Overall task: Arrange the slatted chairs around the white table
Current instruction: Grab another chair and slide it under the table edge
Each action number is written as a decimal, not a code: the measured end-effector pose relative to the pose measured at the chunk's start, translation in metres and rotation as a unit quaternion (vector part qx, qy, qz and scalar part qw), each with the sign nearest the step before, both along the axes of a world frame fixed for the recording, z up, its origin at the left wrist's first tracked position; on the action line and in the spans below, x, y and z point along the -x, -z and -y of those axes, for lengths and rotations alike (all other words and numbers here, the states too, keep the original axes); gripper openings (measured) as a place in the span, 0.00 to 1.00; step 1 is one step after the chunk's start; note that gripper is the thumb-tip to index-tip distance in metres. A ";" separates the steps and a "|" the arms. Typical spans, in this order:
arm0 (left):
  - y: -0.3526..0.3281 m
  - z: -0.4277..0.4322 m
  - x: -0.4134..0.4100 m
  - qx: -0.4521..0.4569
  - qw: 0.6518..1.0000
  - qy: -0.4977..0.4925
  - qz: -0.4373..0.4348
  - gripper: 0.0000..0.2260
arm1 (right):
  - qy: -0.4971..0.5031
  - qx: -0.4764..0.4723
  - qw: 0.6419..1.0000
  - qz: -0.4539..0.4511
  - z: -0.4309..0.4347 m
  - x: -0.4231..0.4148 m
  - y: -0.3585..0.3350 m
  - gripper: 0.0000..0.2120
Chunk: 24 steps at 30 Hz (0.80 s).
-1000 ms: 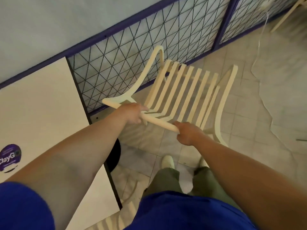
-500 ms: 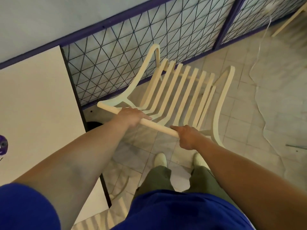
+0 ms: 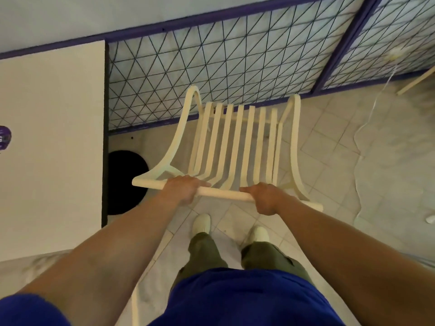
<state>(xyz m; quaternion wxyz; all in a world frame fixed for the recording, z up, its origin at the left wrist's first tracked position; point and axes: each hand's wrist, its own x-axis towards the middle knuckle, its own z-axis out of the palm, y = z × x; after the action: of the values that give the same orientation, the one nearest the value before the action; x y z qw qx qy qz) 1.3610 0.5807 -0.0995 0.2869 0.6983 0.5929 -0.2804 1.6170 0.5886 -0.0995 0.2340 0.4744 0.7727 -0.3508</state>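
A cream slatted chair (image 3: 237, 140) stands in front of me, seen from above and behind, its seat pointing at the mesh fence. Both hands grip its top back rail: my left hand (image 3: 182, 190) near the rail's left end, my right hand (image 3: 266, 197) toward its right end. The white table (image 3: 51, 142) fills the left side, its dark edge a short gap from the chair's left arm. The table's round black base (image 3: 124, 182) shows on the floor between table and chair.
A purple-framed wire mesh fence (image 3: 223, 64) runs along the far side just beyond the chair. A white cable (image 3: 362, 128) trails over the tiled floor at right. Part of another pale chair leg (image 3: 415, 82) shows at far right. My feet (image 3: 229, 228) stand behind the chair.
The chair has swung round from a slanted position to face the fence squarely, next to the table's edge. Both hands kept their grip on the back rail.
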 end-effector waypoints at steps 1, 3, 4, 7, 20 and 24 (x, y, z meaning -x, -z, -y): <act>0.001 0.009 -0.009 -0.002 1.000 -0.011 0.002 0.31 | -0.010 0.001 1.000 0.003 0.001 -0.009 0.000 0.35; 0.003 0.024 -0.025 -0.004 0.999 -0.033 0.008 0.31 | -0.030 0.004 0.999 0.013 0.002 -0.025 0.000 0.36; 0.004 0.031 -0.033 -0.003 0.999 -0.044 0.009 0.30 | -0.042 0.006 0.999 0.019 0.003 -0.032 -0.001 0.36; 0.007 0.049 -0.051 -0.006 0.997 -0.072 0.017 0.31 | -0.079 0.003 0.996 0.035 0.006 -0.047 -0.005 0.36; 0.011 0.071 -0.039 0.002 0.995 -0.075 0.069 0.32 | -0.042 -0.028 0.997 0.056 0.010 -0.058 0.006 0.31; 0.015 0.068 -0.033 0.009 0.995 -0.056 0.083 0.34 | -0.030 -0.024 0.997 0.062 0.012 -0.061 0.007 0.29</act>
<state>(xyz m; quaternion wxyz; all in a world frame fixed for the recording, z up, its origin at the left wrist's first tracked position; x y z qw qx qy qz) 1.3943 0.5126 -0.1146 0.3563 0.6821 0.6030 -0.2103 1.6777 0.5769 -0.1068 0.2800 0.4775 0.7790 -0.2947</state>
